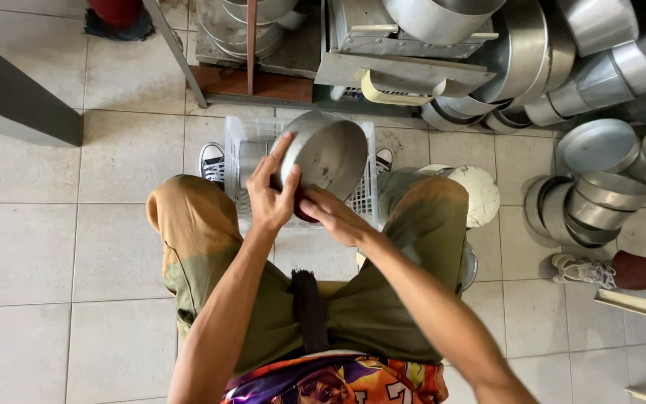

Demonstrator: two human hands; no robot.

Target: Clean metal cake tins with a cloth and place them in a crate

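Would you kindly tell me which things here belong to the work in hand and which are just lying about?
In hand:
- round shiny metal pan, held by left hand
- right hand, at the pan's lower rim
- white plastic crate beneath

Lying about:
- stacked metal pans
- white round stool
- grey metal shelf

You hold a smooth, dull-sheened metal pan [328, 153] over a white plastic lattice crate [368, 196]; your trousers [203, 232] are matt olive cloth, the floor tiles [54, 254] pale, matt and slightly scuffed
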